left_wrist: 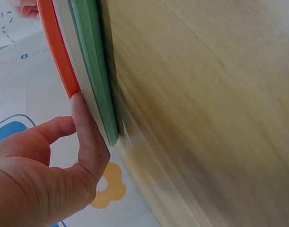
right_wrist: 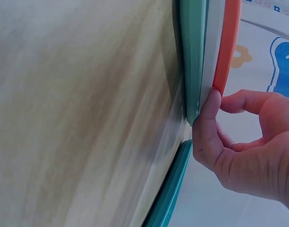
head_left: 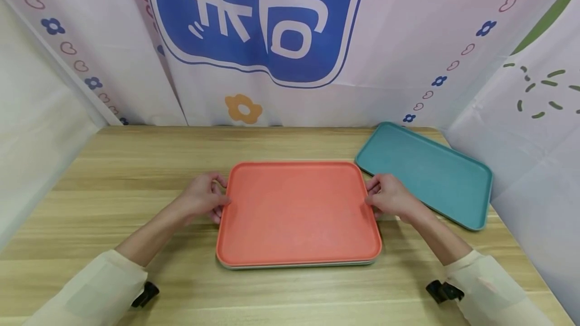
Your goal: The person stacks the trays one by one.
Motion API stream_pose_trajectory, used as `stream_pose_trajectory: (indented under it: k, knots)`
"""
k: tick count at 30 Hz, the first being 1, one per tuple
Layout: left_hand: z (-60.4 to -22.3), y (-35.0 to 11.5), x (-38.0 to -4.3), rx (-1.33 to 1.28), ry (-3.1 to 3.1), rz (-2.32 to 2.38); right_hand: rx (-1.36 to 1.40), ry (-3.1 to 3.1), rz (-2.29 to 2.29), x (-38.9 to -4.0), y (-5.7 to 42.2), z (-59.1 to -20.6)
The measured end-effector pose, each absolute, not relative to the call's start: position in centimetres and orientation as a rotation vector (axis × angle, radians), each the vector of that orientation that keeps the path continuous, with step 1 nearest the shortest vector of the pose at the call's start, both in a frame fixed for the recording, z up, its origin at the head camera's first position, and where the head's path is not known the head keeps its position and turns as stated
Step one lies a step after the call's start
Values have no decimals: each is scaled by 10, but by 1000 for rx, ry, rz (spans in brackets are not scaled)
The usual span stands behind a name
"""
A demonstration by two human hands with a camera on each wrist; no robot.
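Both hands, left (head_left: pixel 205 197) and right (head_left: pixel 389 197), pinch the orange tray (head_left: pixel 296 210) atop its stack, apparently at lift-off; next calls for an even, level raise

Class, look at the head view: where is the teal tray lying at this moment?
The teal tray lies on the wooden table at the far right, just behind the right hand and beside the orange tray.

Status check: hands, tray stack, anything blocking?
Left hand and right hand touch the orange tray's side rims. It tops a stack of trays on the wooden table. Teal tray lies apart, right rear; nothing blocking.
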State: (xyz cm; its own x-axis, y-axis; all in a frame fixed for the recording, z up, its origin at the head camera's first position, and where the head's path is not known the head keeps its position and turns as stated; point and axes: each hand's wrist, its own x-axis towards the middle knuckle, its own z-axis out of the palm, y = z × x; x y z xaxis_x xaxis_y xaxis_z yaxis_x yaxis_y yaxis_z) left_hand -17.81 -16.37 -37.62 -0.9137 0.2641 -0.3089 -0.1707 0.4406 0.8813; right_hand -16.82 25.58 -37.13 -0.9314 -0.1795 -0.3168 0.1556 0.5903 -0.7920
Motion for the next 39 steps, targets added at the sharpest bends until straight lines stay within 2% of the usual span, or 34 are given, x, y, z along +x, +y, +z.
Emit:
stream_pose_trajectory:
  k: [22, 39]
  knots:
    - [-380, -169, -184, 148, 2271, 1506, -42, 2443, -1294, -168, 261, -373]
    - [-385, -170, -203, 211, 2350, 1475, -25, 2387, -1362, -167, 265, -377]
